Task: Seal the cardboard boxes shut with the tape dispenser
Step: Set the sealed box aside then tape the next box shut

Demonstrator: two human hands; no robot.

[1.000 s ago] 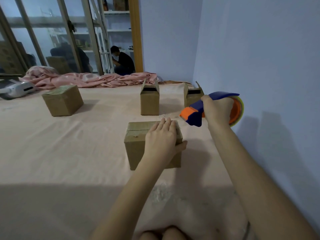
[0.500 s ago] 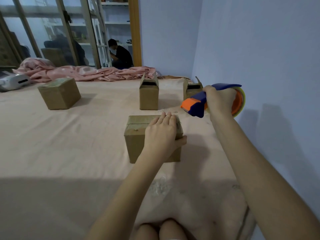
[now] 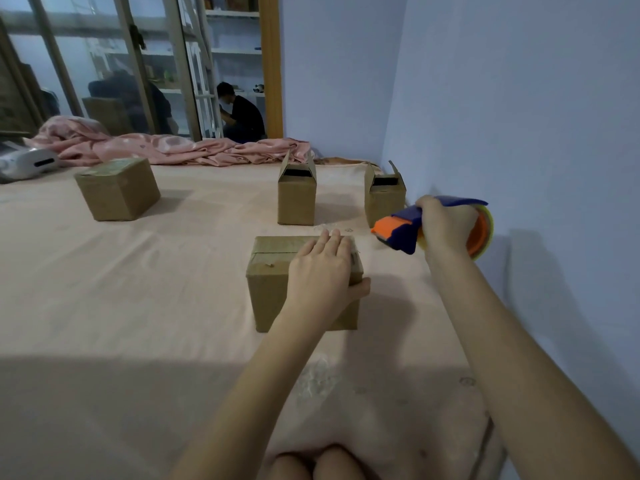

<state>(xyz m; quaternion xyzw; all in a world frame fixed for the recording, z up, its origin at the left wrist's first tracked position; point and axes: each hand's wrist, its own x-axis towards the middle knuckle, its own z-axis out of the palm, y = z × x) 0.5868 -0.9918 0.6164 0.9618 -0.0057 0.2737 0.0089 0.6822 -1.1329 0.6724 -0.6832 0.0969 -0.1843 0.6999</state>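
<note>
The left hand (image 3: 323,271) is lying flat on top of the near box (image 3: 277,282), fingers straight and together, thumb hooking over its right edge. The right hand (image 3: 445,225) is gripping the handle of the tape dispenser (image 3: 403,232), holding it in the air just right of that box and apart from it, orange nose pointing left. Farther off, two open boxes are standing with flaps up, one in the middle (image 3: 296,199) and one by the right wall (image 3: 382,199). A closed box (image 3: 117,188) is sitting far left. All are resting on a pink sheet (image 3: 138,289). A rumpled pink blanket (image 3: 166,148) is lying along the far edge.
</note>
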